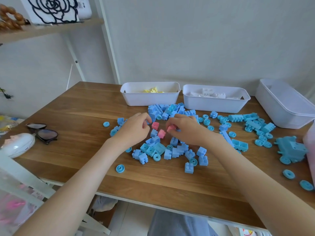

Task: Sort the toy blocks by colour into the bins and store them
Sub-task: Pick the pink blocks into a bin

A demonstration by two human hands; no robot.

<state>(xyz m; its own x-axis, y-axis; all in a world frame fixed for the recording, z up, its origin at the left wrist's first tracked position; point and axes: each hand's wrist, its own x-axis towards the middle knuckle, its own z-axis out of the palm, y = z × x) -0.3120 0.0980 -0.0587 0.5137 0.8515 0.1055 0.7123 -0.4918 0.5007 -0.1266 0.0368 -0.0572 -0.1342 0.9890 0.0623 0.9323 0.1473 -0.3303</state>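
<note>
The right hand (183,132) pinches a pink block (171,128); the left hand (134,128) curls, hold unclear. Beyond them, yellow blocks (152,90) and white blocks (209,95) sit binned; blue blocks (160,148) remain loose.

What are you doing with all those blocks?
A person is sorting toy blocks by colour at a wooden table. The right hand pinches a pink block. The left hand is curled next to another pink block; whether it grips anything is unclear. Many blue blocks lie scattered on the table. At the back, one bin holds yellow blocks and the next bin holds white blocks.
</note>
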